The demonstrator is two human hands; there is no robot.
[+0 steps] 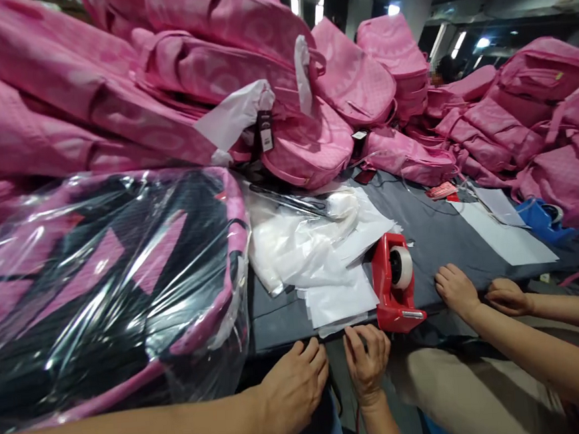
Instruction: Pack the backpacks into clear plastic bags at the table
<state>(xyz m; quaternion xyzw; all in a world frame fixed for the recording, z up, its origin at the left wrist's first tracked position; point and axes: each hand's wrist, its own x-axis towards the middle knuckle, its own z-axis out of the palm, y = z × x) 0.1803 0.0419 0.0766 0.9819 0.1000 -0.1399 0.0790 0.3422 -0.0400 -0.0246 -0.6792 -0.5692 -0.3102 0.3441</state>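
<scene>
Seemingly empty, the half-curled hands (296, 380) (367, 359) sit apart beside the table edge (278, 338).

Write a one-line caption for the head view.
Left hand and right hand by the table, near a red tape dispenser, with a bagged backpack and pink bags heaped behind.
</scene>
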